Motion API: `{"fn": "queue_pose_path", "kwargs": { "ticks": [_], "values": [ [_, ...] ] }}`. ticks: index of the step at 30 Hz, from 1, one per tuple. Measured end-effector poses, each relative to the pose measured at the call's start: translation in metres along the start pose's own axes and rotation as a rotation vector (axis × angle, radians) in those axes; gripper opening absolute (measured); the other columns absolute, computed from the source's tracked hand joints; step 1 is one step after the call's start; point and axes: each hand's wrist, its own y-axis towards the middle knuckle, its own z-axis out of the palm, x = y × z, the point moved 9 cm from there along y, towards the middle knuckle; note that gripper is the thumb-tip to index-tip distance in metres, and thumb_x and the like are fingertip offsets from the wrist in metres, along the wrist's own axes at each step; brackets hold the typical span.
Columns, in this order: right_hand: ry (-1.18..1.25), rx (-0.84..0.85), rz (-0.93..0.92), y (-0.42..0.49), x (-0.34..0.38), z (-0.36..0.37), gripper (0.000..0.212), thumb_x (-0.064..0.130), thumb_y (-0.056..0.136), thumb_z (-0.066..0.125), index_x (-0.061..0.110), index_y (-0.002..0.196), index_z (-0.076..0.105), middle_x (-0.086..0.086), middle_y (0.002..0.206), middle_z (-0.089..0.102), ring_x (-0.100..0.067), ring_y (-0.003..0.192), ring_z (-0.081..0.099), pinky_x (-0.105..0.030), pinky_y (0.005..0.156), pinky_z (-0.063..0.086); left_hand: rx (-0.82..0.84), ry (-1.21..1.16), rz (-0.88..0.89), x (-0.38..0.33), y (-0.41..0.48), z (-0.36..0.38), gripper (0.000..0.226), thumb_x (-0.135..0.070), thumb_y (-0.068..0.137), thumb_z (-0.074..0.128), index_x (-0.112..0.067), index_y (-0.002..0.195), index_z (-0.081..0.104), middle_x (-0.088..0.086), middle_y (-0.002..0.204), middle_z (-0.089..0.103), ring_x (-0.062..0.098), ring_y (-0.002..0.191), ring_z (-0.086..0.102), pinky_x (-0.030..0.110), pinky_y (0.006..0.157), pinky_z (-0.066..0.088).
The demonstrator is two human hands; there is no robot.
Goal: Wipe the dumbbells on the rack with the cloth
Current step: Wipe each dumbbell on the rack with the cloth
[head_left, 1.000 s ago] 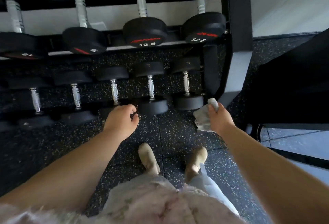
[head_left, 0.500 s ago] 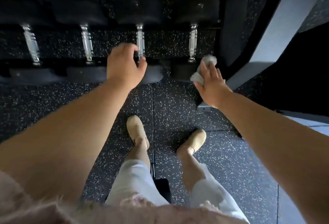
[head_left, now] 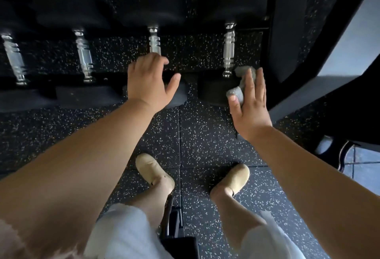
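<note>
Now cloth under right hand, against rightmost dumbbell.

A gym; dumbbells on a rack (speckled rubber floor).

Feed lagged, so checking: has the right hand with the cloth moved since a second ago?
Yes. The right hand now presses the cloth against the rightmost dumbbell's near head; earlier it hung just short of it.

Cloth lies on the rightmost dumbbell, beside the rack post.
</note>
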Motion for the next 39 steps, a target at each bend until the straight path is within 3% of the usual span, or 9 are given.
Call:
{"fn": "queue_pose_path", "kwargs": {
  "ticks": [6,11,16,22,28,31,34,36,39],
  "values": [
    [0.178,-0.293,-0.062,0.011,-0.009,-0.002,0.074,0.051,0.1,0.051,0.028,0.163,0.017,-0.004,0.172,0.006,-0.023,0.159,0.007,-0.054,0.126,0.021,-0.085,-0.058,0.051,-0.003,0.003,0.007,0.047,-0.052,0.095,0.056,-0.013,0.121,0.065,0.005,0.123,0.065,0.033,0.111,0.059,0.048,0.097,0.043],
    [0.345,-0.542,-0.084,0.012,-0.021,-0.004,0.073,0.046,0.097,0.058,0.009,0.155,0.035,-0.01,0.159,0.039,-0.02,0.15,0.032,-0.028,0.123,0.025,-0.169,-0.032,0.093,-0.005,0.0,0.01,0.043,-0.048,0.094,0.06,-0.013,0.116,0.066,0.004,0.116,0.067,0.031,0.105,0.059,0.045,0.09,0.042],
    [0.081,-0.698,-0.194,0.005,0.018,-0.006,0.058,0.037,0.091,0.06,0.004,0.139,0.055,-0.013,0.141,0.054,-0.032,0.137,0.045,-0.05,0.117,0.033,-0.213,-0.031,0.108,-0.004,-0.001,0.01,0.037,-0.045,0.092,0.061,-0.013,0.11,0.068,0.002,0.107,0.068,0.031,0.098,0.06,0.044,0.086,0.045],
    [-0.493,-0.514,-0.274,0.004,0.072,0.033,0.086,0.084,0.089,0.04,0.022,0.147,0.056,-0.009,0.15,0.049,-0.041,0.15,0.028,-0.067,0.122,0.008,-0.299,-0.046,0.09,-0.001,-0.005,0.004,0.03,-0.04,0.093,0.061,-0.014,0.106,0.068,0.002,0.102,0.068,0.032,0.095,0.06,0.044,0.082,0.044],
    [-0.19,-0.635,-0.204,-0.001,0.029,0.0,0.059,0.06,0.097,0.053,0.027,0.145,0.052,-0.008,0.14,0.049,-0.034,0.141,0.037,-0.055,0.121,0.026,-0.236,0.013,-0.071,0.012,-0.01,0.001,0.042,-0.053,0.092,0.05,-0.019,0.11,0.067,0.002,0.11,0.068,0.034,0.104,0.059,0.048,0.09,0.043],
    [0.135,-0.614,-0.028,0.006,-0.003,-0.012,0.05,0.047,0.1,0.052,0.021,0.142,0.048,-0.005,0.139,0.045,-0.026,0.131,0.044,-0.031,0.107,0.035,-0.187,-0.081,-0.115,0.022,-0.009,0.008,0.05,-0.056,0.088,0.045,-0.018,0.114,0.066,0.005,0.113,0.068,0.035,0.106,0.058,0.048,0.094,0.046],
    [0.36,-0.557,0.126,0.014,-0.02,-0.015,0.043,0.035,0.103,0.047,0.012,0.14,0.047,-0.004,0.141,0.043,-0.025,0.127,0.049,-0.03,0.097,0.037,-0.171,-0.115,-0.106,0.021,-0.006,0.011,0.05,-0.055,0.085,0.049,-0.018,0.116,0.065,0.003,0.114,0.069,0.032,0.109,0.057,0.046,0.096,0.046],
    [0.243,-0.622,0.005,0.01,0.005,-0.016,0.049,0.037,0.101,0.044,0.01,0.143,0.045,-0.006,0.146,0.044,-0.026,0.136,0.044,-0.042,0.113,0.035,-0.165,-0.126,-0.093,0.021,-0.006,0.011,0.047,-0.053,0.087,0.052,-0.018,0.116,0.064,0.002,0.115,0.068,0.031,0.11,0.057,0.045,0.098,0.047],
    [-0.158,-0.623,-0.131,0.007,0.042,0.005,0.075,0.065,0.093,0.048,0.016,0.15,0.044,-0.006,0.157,0.04,-0.034,0.151,0.028,-0.055,0.127,0.013,-0.187,-0.138,-0.093,0.022,-0.006,0.009,0.037,-0.042,0.091,0.065,-0.016,0.117,0.065,0.003,0.115,0.068,0.031,0.111,0.056,0.045,0.098,0.048]
  ]
}}
